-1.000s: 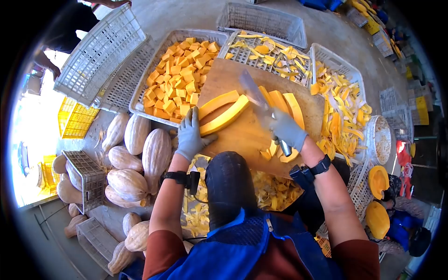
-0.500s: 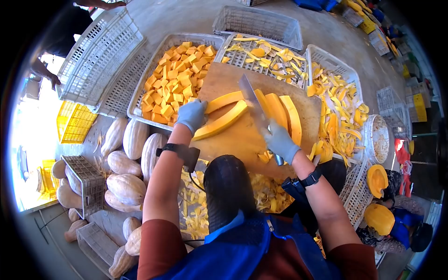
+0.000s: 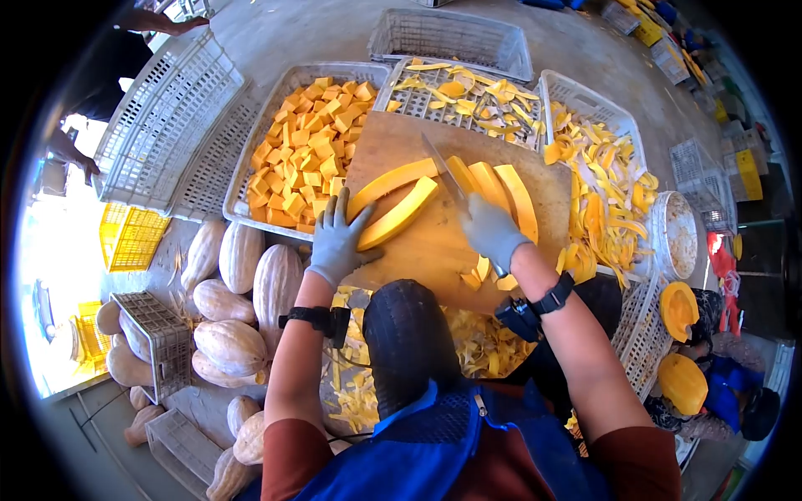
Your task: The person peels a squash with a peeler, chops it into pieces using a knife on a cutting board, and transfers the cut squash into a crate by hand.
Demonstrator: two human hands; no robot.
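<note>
On the wooden cutting board (image 3: pixel 418 267), my left hand (image 3: pixel 338 242), in a grey glove, has its fingers spread at the near ends of two long peeled pumpkin strips (image 3: pixel 399 215). Whether its fingertips touch them I cannot tell. My right hand (image 3: pixel 493 227), gloved too, is closed around the handle of a broad kitchen knife (image 3: pixel 443 167). Its blade points up and left, seen nearly edge-on, between those strips and several more pumpkin strips (image 3: pixel 520 200) on the right. Small pumpkin scraps (image 3: pixel 478 274) lie by the knife handle.
A crate of pumpkin cubes (image 3: pixel 236 188) is left of the board. Peelings lie on an upturned crate (image 3: pixel 409 102) behind and fill a crate (image 3: pixel 639 138) at right. Whole pumpkins (image 3: pixel 230 342) cover the floor at left. A white bucket (image 3: pixel 673 235) and co-workers are nearby.
My left hand has let go of the strips' ends, moved slightly down and spread its fingers. The knife in my right hand has turned from blade-face showing to nearly edge-on.
</note>
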